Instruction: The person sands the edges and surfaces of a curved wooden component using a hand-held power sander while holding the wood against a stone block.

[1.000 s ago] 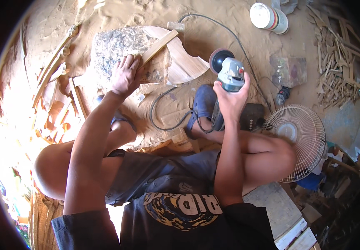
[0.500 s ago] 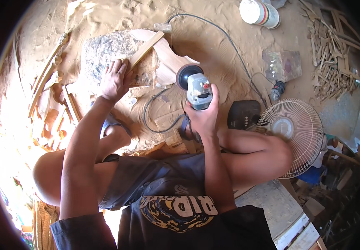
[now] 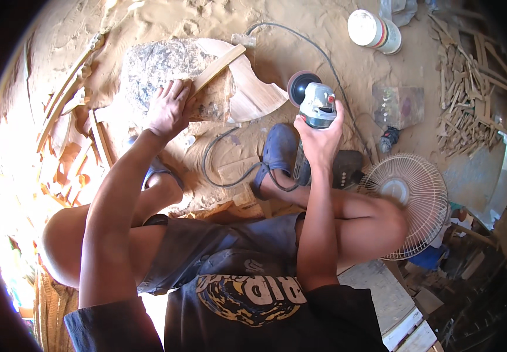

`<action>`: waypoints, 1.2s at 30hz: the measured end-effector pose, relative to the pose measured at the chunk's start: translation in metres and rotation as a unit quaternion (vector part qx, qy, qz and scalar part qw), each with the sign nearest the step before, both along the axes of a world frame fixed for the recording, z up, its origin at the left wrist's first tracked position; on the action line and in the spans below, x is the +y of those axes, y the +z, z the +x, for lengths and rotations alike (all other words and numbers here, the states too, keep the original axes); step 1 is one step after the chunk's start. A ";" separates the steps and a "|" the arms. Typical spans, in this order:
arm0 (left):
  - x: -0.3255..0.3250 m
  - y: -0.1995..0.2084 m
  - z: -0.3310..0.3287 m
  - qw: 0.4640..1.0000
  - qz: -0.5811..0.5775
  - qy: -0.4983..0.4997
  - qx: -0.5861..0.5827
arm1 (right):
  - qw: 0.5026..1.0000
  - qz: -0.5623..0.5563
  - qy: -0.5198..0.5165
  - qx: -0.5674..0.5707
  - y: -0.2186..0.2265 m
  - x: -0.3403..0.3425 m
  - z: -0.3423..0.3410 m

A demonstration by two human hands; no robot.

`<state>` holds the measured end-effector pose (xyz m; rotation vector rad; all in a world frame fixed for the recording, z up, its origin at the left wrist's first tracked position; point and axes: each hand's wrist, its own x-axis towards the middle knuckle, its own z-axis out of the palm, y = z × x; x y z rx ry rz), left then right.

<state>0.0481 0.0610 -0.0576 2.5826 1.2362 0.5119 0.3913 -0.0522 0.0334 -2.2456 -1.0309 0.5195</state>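
Note:
My right hand (image 3: pixel 322 138) is wrapped around the body of an angle grinder (image 3: pixel 319 105) with a round brown sanding disc (image 3: pixel 302 87) at its far end. The disc is held off to the right, apart from a pale curved wooden panel (image 3: pixel 256 97). That panel rests on a paint-speckled work block (image 3: pixel 156 70). A narrow wooden strip (image 3: pixel 223 64) lies slantwise across the panel. My left hand (image 3: pixel 171 110) presses down at the strip's near end, with bent fingers closed over it; the strip's end is hidden beneath them.
The grinder's dark cable (image 3: pixel 327 56) loops over the sandy ground. A round fan (image 3: pixel 412 205) stands by my right knee, near a second power tool (image 3: pixel 389 139) and a box-like block (image 3: pixel 399 104). A white tub (image 3: pixel 375 32) and piled wood offcuts (image 3: pixel 470 108) lie far right.
My right hand has carried the grinder right and slightly away from me, so the disc has left the panel's right edge. My left hand stays on the strip. The whole view has shifted slightly.

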 end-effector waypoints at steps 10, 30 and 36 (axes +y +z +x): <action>-0.002 -0.002 0.000 1.000 -0.018 0.013 -0.007 | 0.991 0.059 0.007 0.119 0.011 -0.050 -0.051; -0.003 -0.001 -0.003 0.999 -0.028 0.022 0.002 | 0.993 -0.103 0.054 -0.015 0.050 -0.008 -0.048; 0.000 0.002 -0.001 0.999 -0.025 0.010 -0.029 | 0.952 -0.164 0.260 0.014 0.053 -0.028 -0.096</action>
